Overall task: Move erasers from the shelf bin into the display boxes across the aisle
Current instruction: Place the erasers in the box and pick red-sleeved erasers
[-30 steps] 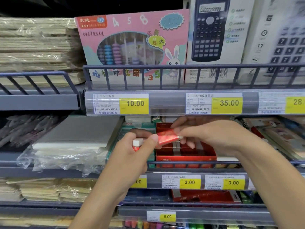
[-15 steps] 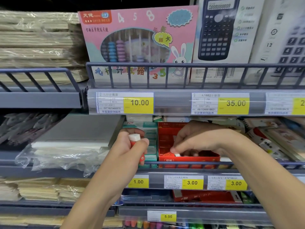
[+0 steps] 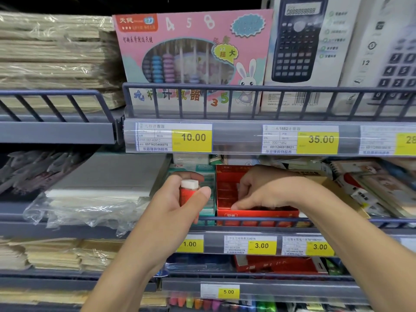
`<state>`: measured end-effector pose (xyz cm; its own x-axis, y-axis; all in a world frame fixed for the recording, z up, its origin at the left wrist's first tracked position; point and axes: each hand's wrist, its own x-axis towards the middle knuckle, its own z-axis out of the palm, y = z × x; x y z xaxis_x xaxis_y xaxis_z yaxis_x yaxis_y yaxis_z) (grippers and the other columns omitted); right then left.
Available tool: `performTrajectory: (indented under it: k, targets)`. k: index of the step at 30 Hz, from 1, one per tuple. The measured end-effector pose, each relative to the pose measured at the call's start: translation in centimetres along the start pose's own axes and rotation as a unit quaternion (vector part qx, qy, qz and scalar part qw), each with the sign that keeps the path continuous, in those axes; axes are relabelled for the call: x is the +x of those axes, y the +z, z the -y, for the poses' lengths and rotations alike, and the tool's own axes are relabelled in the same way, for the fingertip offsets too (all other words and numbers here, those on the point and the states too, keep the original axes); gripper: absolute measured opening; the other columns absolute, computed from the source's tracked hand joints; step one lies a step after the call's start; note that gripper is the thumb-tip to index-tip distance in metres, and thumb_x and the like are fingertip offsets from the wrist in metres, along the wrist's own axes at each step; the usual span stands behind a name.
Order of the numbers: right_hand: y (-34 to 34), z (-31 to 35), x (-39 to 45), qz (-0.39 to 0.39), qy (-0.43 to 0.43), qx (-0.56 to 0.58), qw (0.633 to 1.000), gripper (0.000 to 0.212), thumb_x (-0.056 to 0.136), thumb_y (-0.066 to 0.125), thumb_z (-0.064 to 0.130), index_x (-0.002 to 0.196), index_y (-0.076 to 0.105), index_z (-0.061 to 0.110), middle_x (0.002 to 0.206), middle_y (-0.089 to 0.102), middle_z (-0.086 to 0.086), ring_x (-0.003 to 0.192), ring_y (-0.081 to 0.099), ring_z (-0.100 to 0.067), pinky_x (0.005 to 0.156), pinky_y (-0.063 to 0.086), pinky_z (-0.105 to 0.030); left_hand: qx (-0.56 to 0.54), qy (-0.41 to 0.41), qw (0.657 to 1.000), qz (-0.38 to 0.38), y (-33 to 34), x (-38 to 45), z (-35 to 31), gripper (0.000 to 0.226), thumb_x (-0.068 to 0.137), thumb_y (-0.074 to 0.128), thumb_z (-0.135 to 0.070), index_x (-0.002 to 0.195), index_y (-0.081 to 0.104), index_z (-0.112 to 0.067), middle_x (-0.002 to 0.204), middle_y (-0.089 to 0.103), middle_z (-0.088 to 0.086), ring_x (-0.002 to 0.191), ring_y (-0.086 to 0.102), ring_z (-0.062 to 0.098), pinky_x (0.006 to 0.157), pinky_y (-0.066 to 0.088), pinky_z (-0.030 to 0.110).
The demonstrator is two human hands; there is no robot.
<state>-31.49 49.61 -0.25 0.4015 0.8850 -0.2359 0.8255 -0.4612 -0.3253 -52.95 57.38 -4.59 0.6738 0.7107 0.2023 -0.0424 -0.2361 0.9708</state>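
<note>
Nearest the camera, the left hand (image 3: 180,199) holds an eraser (image 3: 188,192) upright, thumb on its near face and fingers curled behind it, so the white end pokes out above the red sleeve. It hangs just in front of the shelf rail (image 3: 247,219), in front of a teal box (image 3: 208,192).

A little farther in and to the right, the right hand (image 3: 267,190) reaches over the rail into the red display box (image 3: 256,212) that holds the erasers. Its thumb lies low along the near inner wall and its fingers curl down into the box. Whether they have closed on another eraser I cannot tell, since the hand hides the contents beneath it.

Judging by its look, an eraser of this kind is light and firm with a slight give, and the paper sleeve gives a dry, grippy surface. It should take a plain pinch across the two broad faces of the sleeve; pulling on the bare white end alone could draw it out of the sleeve. Several can probably be stacked in one palm without harm.

Left of the boxes lies a grey pad in loose plastic wrap (image 3: 90,210). Behind and above, on the upper shelf, stand a pink abacus box (image 3: 191,55) and a calculator pack (image 3: 297,41), with yellow price tags (image 3: 191,137) along the shelf edge.
</note>
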Motion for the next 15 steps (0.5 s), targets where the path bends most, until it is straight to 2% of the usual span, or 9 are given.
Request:
performTrajectory:
  k: [2,3,5,8,10,12,14,15]
  targets:
    - [0.1,-0.4,-0.1,-0.024,-0.004,0.04,0.999,0.043,0.07,0.077,0.065,0.077,0.069,0.024,0.073,0.072,0.011,0.067,0.065,-0.006,0.061,0.048,-0.022,0.019,0.013,1.0,0.01,0.2,-0.2,-0.4,0.011,0.083,0.064,-0.061,0.081,0.065,-0.051,0.068,0.056,-0.015,0.066,0.053,0.005,0.069,0.051,0.02]
    - [0.0,-0.5,-0.3,-0.034,-0.007,0.065,0.997,0.043,0.071,0.075,0.065,0.077,0.07,0.023,0.069,0.073,0.011,0.06,0.064,-0.003,0.06,0.047,-0.023,0.024,0.015,0.999,0.015,0.3,-0.2,-0.6,0.013,0.08,0.062,-0.064,0.079,0.064,-0.052,0.068,0.054,-0.015,0.065,0.052,0.005,0.067,0.049,0.019]
    - [-0.2,-0.7,-0.8,-0.056,-0.015,0.103,0.993,0.041,0.077,0.069,0.064,0.08,0.07,0.024,0.069,0.074,0.013,0.052,0.06,0.001,0.06,0.047,-0.025,0.026,0.012,0.999,0.015,0.4,-0.3,-0.7,0.02,0.079,0.06,-0.068,0.077,0.063,-0.048,0.068,0.051,-0.014,0.065,0.049,0.007,0.071,0.046,0.027]
    - [-0.4,-0.8,-2.1,-0.103,-0.04,0.174,0.978,0.034,0.083,0.066,0.059,0.084,0.069,0.026,0.073,0.075,0.013,0.054,0.058,0.0,0.058,0.043,-0.025,0.0,-0.012,1.0,0.017,0.8,-0.3,-0.9,0.037,0.093,0.058,-0.066,0.08,0.063,-0.032,0.069,0.05,-0.012,0.066,0.048,0.009,0.076,0.043,0.037]
    - [-0.4,-0.6,-3.4,-0.118,-0.077,0.237,0.961,0.026,0.085,0.068,0.054,0.086,0.07,0.028,0.077,0.075,0.011,0.056,0.059,-0.001,0.059,0.044,-0.024,-0.039,-0.023,0.999,0.02,1.2,0.0,-1.0,0.032,0.099,0.054,-0.052,0.086,0.066,-0.025,0.071,0.058,-0.012,0.068,0.054,0.009,0.081,0.045,0.039]
    - [-0.2,-0.4,-4.7,-0.116,-0.123,0.262,0.95,0.02,0.085,0.069,0.051,0.089,0.07,0.032,0.078,0.074,0.013,0.057,0.059,-0.001,0.059,0.046,-0.02,-0.065,-0.014,0.997,0.03,1.6,0.1,-1.1,0.024,0.105,0.055,-0.041,0.094,0.073,-0.03,0.081,0.071,-0.007,0.079,0.066,0.01,0.09,0.052,0.041]
    - [0.1,0.0,-5.7,-0.105,-0.165,0.281,0.94,0.015,0.086,0.071,0.046,0.094,0.071,0.033,0.079,0.073,0.013,0.061,0.061,-0.002,0.059,0.048,-0.015,-0.101,0.002,0.994,0.034,2.0,0.2,-1.1,0.016,0.097,0.062,-0.039,0.098,0.077,-0.032,0.096,0.079,-0.001,0.093,0.075,0.016,0.094,0.059,0.043]
    - [0.2,0.3,-6.0,-0.1,-0.181,0.3,0.931,0.013,0.087,0.073,0.041,0.096,0.072,0.031,0.082,0.073,0.011,0.065,0.063,-0.004,0.061,0.049,-0.015,-0.118,0.012,0.992,0.033,2.2,0.2,-1.3,0.016,0.092,0.066,-0.037,0.1,0.078,-0.032,0.1,0.08,0.001,0.097,0.076,0.019,0.092,0.061,0.04]
